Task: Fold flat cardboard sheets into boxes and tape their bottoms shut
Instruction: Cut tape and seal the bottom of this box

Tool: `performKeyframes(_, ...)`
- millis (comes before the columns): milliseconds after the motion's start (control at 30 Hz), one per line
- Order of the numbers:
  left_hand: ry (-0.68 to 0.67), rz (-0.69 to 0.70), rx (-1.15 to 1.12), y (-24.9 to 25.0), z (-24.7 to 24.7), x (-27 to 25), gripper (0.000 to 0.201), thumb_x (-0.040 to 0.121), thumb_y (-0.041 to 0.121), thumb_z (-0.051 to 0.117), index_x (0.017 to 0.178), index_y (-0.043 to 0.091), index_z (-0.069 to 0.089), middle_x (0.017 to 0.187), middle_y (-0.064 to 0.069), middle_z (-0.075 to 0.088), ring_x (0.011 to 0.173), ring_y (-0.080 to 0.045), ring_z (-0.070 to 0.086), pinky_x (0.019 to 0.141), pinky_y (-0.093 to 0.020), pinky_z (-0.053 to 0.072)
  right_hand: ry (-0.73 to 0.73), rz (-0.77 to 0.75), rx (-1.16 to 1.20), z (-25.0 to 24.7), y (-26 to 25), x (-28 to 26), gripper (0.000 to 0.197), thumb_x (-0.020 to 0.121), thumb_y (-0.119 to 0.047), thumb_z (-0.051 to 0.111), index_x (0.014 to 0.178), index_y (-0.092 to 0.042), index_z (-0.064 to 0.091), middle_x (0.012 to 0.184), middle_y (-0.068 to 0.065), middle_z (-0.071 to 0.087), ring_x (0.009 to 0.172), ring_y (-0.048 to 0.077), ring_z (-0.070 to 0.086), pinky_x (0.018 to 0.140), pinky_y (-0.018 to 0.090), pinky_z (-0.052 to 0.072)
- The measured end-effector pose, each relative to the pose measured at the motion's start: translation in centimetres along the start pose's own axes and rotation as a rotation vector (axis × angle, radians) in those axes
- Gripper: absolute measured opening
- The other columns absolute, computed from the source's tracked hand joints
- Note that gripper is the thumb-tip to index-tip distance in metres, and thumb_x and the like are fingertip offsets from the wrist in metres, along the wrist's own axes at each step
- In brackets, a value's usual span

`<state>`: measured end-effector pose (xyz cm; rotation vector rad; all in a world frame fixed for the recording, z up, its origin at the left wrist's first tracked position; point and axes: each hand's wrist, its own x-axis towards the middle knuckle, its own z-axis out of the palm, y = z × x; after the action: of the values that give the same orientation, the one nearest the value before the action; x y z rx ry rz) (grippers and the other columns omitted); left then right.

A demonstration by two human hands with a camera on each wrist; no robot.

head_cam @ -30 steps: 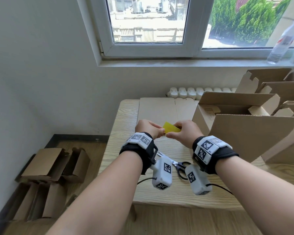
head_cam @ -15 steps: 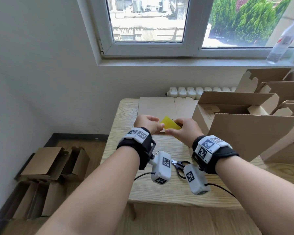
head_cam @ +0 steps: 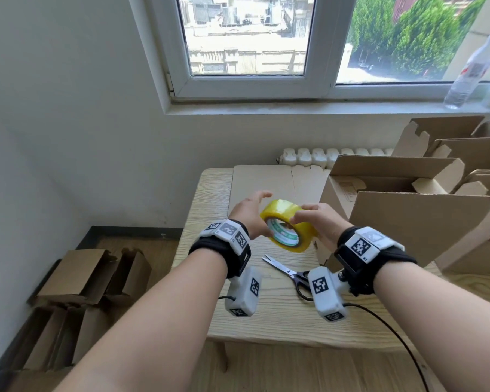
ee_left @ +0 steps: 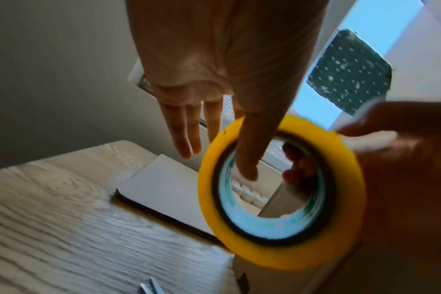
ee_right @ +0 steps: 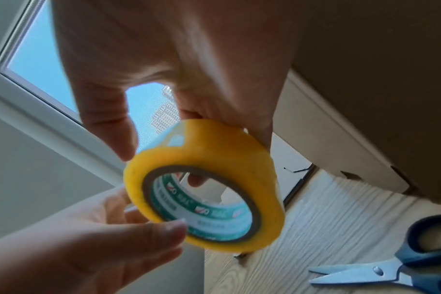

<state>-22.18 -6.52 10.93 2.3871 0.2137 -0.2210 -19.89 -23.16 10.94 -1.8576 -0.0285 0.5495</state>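
A yellow tape roll (head_cam: 289,230) with a green-printed core is held in the air over the table. My right hand (head_cam: 320,222) grips it, thumb on the outer band and fingers through the core (ee_right: 214,155). My left hand (head_cam: 249,210) is beside the roll's left edge with its fingers straight and spread; its thumb (ee_left: 247,155) lies across the rim. A flat cardboard sheet (head_cam: 260,182) lies on the table beyond the hands. A folded box (head_cam: 408,222) stands just right of them.
Scissors (head_cam: 286,271) lie on the wooden table (head_cam: 280,321) below the hands, blades pointing far-left. More open boxes (head_cam: 464,154) crowd the table's right side. Folded boxes (head_cam: 82,275) sit on the floor at left. A bottle (head_cam: 470,77) stands on the windowsill.
The roll has tilted so its core faces me. My left hand's fingers have let go and straightened out; the right hand keeps its hold.
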Motion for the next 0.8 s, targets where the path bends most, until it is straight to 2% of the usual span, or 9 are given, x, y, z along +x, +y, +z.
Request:
performKeyframes(67,0.01,0.056,0.11,0.1,0.3,-0.2,0.063,0.074,0.017,0.079,0.131,0.028,0.053,0.125,-0.001,0.061,0.112,-0.023,0.059,0.094,-0.035,0.049,-0.054,0.019,0.07,0.3,-0.1,-0.2,0.042,0.062,-0.027,0.077,0.096,-0.005,0.066,0.091,0.02,0.066,0.081,0.029,0.062,0.078,0.039,0.047)
performKeyframes(133,0.064,0.085,0.188,0.1,0.5,-0.3,0.044,0.078,0.024,0.076,0.119,0.027,0.061,0.114,-0.002,0.066,0.105,-0.023,0.061,0.09,-0.036,0.051,-0.076,0.03,-0.027,0.5,0.1,-0.1,0.045,0.077,-0.046,0.074,0.099,-0.007,0.067,0.089,0.016,0.071,0.083,0.027,0.067,0.079,0.039,0.052)
performKeyframes(200,0.076,0.106,0.248,0.4,0.5,-0.7,0.042,0.078,0.027,0.076,0.117,0.029,0.062,0.111,0.0,0.067,0.102,-0.022,0.062,0.088,-0.036,0.052,-0.063,0.058,-0.17,0.5,0.4,0.2,0.054,0.076,-0.058,0.069,0.099,-0.009,0.068,0.086,0.012,0.074,0.086,0.026,0.07,0.083,0.039,0.055)
performKeyframes(233,0.079,0.113,0.271,0.5,0.5,-0.8,0.045,0.078,0.027,0.076,0.12,0.031,0.061,0.113,0.001,0.066,0.101,-0.021,0.062,0.087,-0.036,0.052,-0.063,0.074,-0.187,0.5,0.4,0.3,0.055,0.076,-0.058,0.07,0.101,-0.009,0.068,0.087,0.012,0.074,0.088,0.026,0.07,0.085,0.04,0.056)
performKeyframes(333,0.09,0.134,0.304,0.8,0.4,-1.1,0.047,0.078,0.024,0.075,0.121,0.036,0.06,0.116,0.003,0.065,0.102,-0.021,0.061,0.085,-0.034,0.052,-0.134,0.111,-0.118,0.4,0.4,-0.1,0.044,0.082,-0.044,0.07,0.106,-0.007,0.066,0.097,0.014,0.072,0.097,0.029,0.068,0.093,0.044,0.053)
performKeyframes(500,0.103,0.164,0.352,1.1,-0.1,-1.3,0.044,0.08,0.018,0.07,0.119,0.038,0.061,0.117,0.004,0.064,0.103,-0.02,0.06,0.084,-0.032,0.051,-0.189,0.139,0.025,0.5,-0.4,-1.1,0.016,0.09,-0.019,0.062,0.102,-0.009,0.06,0.103,0.017,0.066,0.102,0.031,0.063,0.1,0.048,0.047)
performKeyframes(567,0.112,0.186,0.376,1.3,-0.1,-1.4,0.043,0.081,0.016,0.067,0.118,0.038,0.061,0.116,0.005,0.064,0.104,-0.019,0.059,0.084,-0.032,0.05,-0.181,0.156,0.039,0.6,-0.5,-1.1,0.013,0.09,-0.014,0.057,0.101,-0.009,0.057,0.105,0.02,0.064,0.107,0.035,0.061,0.101,0.049,0.046)
performKeyframes(667,0.119,0.201,0.395,1.6,-0.3,-1.4,0.041,0.082,0.015,0.064,0.115,0.039,0.062,0.114,0.006,0.065,0.102,-0.018,0.059,0.082,-0.031,0.05,-0.166,0.164,0.028,0.9,-0.6,-1.0,0.008,0.088,-0.012,0.052,0.095,-0.009,0.055,0.1,0.02,0.06,0.1,0.034,0.059,0.102,0.051,0.044)
performKeyframes(800,0.149,0.216,0.391,1.9,-0.7,-1.2,0.042,0.083,0.014,0.064,0.116,0.039,0.063,0.115,0.005,0.065,0.102,-0.019,0.06,0.083,-0.031,0.05,-0.104,0.102,-0.035,1.6,-0.7,-0.7,0.011,0.08,0.0,0.049,0.086,-0.007,0.057,0.092,0.018,0.054,0.092,0.031,0.052,0.087,0.042,0.046)
